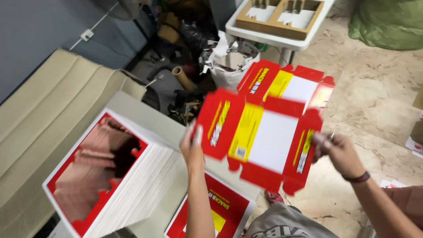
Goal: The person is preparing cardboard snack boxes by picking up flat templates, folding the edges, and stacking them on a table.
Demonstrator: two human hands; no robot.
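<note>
Nearest, a flat red carton sheet [220, 211] with a yellow panel lay on the grey surface [158, 128], its lower part cut off by the frame edge. To its left stood a tall stack of white-edged sheets [114, 176], the top face red-bordered around a glossy panel whose picture could not be made out.

Above the surface, the left hand [193, 147] pinched the left edge of an unfolded carton blank [260, 139], fingers closed on the card. The right hand [337, 150], a dark band at its wrist, was clenched on the blank's right flap; motion blur hid the exact finger placement. The blank was held in the air, tilted, between both hands: red side panels, a yellow strip, a white centre. Its lettering was smeared.

Just behind it, partly covered, a second blank [291, 86] of the same colours appeared.

Farther off, a brown cardboard tube [183, 78] lay among dark clutter, and a white tray [277, 37] carried brown cardboard cut-outs [277, 15]. A green sack [387, 24] was cropped at the far right corner.
</note>
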